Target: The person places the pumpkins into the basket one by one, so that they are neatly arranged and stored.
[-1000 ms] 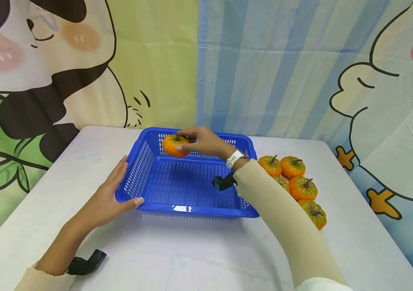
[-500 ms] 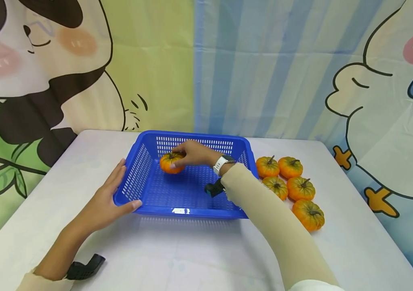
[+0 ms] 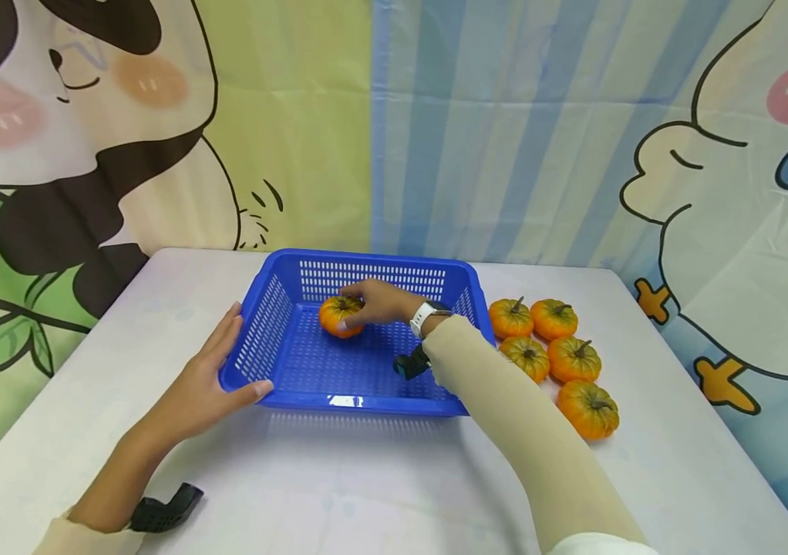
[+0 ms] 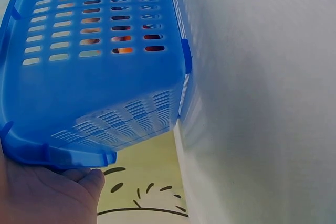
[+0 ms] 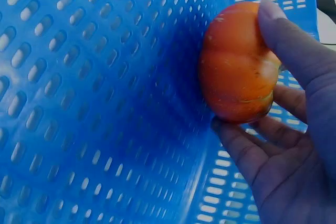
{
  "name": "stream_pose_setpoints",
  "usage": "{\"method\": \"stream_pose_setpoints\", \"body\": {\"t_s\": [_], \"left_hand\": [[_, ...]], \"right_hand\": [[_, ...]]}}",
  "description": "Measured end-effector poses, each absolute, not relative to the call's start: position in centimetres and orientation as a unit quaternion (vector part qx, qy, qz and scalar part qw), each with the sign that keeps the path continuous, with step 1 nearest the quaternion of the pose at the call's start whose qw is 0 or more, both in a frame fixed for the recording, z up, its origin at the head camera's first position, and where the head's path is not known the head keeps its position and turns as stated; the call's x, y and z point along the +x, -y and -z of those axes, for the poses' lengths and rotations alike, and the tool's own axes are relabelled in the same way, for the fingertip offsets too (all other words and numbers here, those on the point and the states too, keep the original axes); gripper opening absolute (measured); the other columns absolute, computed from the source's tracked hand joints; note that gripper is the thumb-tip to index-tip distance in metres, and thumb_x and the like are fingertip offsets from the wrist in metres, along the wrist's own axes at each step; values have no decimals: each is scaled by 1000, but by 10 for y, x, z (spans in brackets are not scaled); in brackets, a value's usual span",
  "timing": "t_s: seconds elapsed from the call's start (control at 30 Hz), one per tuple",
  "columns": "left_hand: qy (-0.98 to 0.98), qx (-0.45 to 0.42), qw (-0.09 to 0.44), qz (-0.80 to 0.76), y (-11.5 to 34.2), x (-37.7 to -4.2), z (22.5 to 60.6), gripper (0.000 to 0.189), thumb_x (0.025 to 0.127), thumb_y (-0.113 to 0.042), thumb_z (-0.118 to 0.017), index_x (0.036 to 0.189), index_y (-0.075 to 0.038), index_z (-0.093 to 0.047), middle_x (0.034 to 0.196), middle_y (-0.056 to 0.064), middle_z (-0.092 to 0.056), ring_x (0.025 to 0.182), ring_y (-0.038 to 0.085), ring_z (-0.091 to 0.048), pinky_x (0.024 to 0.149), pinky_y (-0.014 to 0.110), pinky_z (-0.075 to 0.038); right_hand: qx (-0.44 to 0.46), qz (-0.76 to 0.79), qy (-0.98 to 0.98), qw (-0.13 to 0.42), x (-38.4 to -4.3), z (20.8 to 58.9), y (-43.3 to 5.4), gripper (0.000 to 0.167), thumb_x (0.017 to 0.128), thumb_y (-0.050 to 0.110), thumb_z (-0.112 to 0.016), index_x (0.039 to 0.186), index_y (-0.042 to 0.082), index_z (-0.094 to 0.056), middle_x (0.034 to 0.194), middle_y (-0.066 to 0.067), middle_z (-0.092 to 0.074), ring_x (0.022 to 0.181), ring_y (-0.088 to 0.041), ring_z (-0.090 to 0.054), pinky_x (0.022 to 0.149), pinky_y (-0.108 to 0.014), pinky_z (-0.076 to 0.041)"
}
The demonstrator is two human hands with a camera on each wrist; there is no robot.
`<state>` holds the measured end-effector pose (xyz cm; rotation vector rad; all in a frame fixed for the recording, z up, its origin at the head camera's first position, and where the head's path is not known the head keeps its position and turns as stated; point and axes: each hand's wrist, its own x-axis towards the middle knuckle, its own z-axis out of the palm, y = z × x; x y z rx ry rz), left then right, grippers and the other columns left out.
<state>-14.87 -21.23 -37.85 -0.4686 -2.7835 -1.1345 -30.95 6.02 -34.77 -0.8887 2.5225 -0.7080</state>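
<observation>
My right hand (image 3: 382,301) is inside the blue plastic basket (image 3: 366,403), thumb and fingers around a small orange pumpkin (image 3: 338,316). In the right wrist view the pumpkin (image 5: 236,64) is held between the thumb on one side and the fingers on the other, close over the perforated floor. At the basket's left front corner rests my left hand (image 3: 203,378), its fingers straight along the left side and its thumb on the front rim. Seen from the left wrist, this hand (image 4: 50,190) touches the rim from outside, most of its fingers hidden.
Several more pumpkins (image 3: 574,359) lie in a cluster on the white table (image 3: 338,493), just right of the basket. Behind the table hangs a cartoon-printed curtain (image 3: 491,139). The right sleeve (image 3: 526,424) crosses over the basket's front right corner.
My right hand has lowered the pumpkin from near the back rim to the basket's floor, then shifted it slightly right. The left hand stays at the corner.
</observation>
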Motion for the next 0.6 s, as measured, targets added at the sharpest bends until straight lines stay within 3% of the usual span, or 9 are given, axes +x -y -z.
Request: {"method": "stream_pose_setpoints", "body": {"t_s": [0.27, 0.5, 0.6], "left_hand": [[914, -150, 47, 375, 212, -148, 379, 104, 84, -39, -74, 156, -6, -5, 163, 1, 4, 146, 39, -6, 100, 72, -25], [917, -148, 47, 368, 212, -147, 377, 104, 84, -39, -73, 156, -5, -6, 163, 3, 4, 146, 39, -6, 99, 72, -26], [917, -149, 48, 366, 212, -148, 376, 103, 85, -39, -73, 156, -5, -6, 163, 0, 5, 146, 39, -6, 99, 72, -26]], "right_hand": [[-284, 299, -882, 229, -311, 350, -63, 71, 86, 28, -76, 146, 5, -44, 138, -18, -53, 127, -26, -49, 102, -32, -44], [-228, 371, -862, 258, -310, 352, -62, 56, 88, 17, -74, 138, 3, -53, 134, -19, -56, 103, -20, -65, 81, -27, -55], [-225, 380, -860, 255, -309, 352, -60, 55, 88, 16, -74, 137, 2, -54, 133, -19, -57, 101, -17, -64, 79, -26, -56]]}}
